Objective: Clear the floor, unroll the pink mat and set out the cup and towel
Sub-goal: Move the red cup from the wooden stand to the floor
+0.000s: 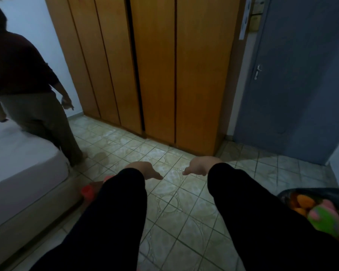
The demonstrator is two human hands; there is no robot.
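Two hands in black sleeves reach forward over a pale tiled floor [176,208]. The left hand [143,170] and right hand [201,166] hang palm-down with fingers loosely curled and hidden from view, holding nothing visible. A red-pink rolled object [90,189], perhaps the mat, lies on the floor beside the bed [22,173], mostly hidden under the left sleeve; its long axis cannot be told. Another person [27,85] stands by the wooden wardrobe [155,75].
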